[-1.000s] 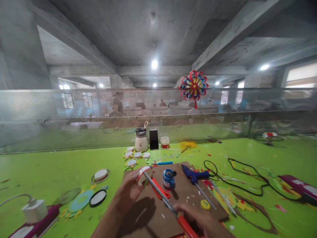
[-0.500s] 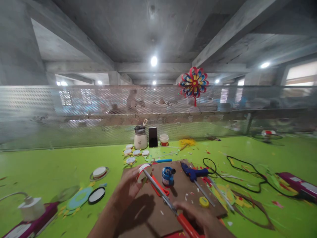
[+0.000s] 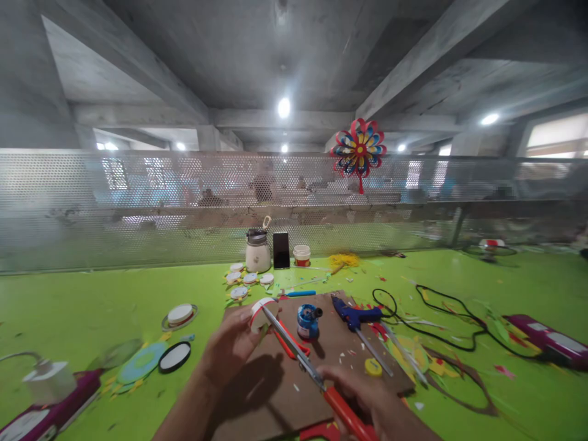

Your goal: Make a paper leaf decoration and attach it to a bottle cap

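My left hand [image 3: 229, 350] is closed on a small white round piece with a red edge [image 3: 258, 313], held above the brown cardboard sheet [image 3: 275, 392]. My right hand [image 3: 376, 404] grips the red handles of a pair of scissors [image 3: 301, 361]. The long metal blades point up and left, and their tips touch the round piece. Just right of the blades a blue glue pot [image 3: 307, 321] stands on the cardboard. A blue glue gun [image 3: 356, 314] lies beyond it.
The green table [image 3: 92, 306] carries round paper discs [image 3: 174, 357], a white jar [image 3: 257, 254], a black phone [image 3: 281, 250], a small cup [image 3: 302, 255], black cable [image 3: 441, 312] and purple power strips [image 3: 549, 343]. A mesh screen [image 3: 138, 202] with a paper pinwheel [image 3: 358, 147] backs the table.
My view has tilted slightly, so everything sits a little higher and further left. Both hands keep their hold, scissors still at the round piece.
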`<move>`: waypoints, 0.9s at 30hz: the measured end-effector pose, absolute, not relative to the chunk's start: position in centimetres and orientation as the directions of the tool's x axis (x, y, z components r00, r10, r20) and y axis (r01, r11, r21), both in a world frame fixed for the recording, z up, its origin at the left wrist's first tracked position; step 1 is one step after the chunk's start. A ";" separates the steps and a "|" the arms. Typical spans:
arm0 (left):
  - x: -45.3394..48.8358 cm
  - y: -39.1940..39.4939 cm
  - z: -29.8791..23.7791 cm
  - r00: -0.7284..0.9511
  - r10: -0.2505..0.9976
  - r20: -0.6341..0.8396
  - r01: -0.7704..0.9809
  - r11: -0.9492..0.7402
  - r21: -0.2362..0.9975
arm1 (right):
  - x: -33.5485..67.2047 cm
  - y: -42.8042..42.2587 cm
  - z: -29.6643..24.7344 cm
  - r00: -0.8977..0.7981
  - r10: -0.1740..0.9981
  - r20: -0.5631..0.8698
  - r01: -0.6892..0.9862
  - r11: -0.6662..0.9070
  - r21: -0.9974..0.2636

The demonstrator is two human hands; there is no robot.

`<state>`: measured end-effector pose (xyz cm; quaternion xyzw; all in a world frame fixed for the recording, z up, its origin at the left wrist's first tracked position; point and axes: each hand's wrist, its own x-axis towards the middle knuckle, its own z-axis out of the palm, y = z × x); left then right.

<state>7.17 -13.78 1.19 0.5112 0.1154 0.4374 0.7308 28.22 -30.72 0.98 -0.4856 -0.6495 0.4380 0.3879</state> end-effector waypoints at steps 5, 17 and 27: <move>7.2 -13.6 1.1 0.593 0.763 0.257 -0.510 0.108 0.854 | 28.0 -30.8 0.6 -0.190 0.981 0.048 0.248 0.095 -0.964; 7.1 -13.5 1.2 0.546 0.802 0.243 -0.596 0.168 0.785 | 27.8 -31.2 1.3 -0.234 0.972 -0.003 0.214 0.049 -0.976; 7.3 -13.5 1.5 0.568 0.784 0.249 -0.638 0.229 0.735 | 27.5 -31.5 0.9 -0.138 0.984 -0.115 -0.074 -0.126 -0.989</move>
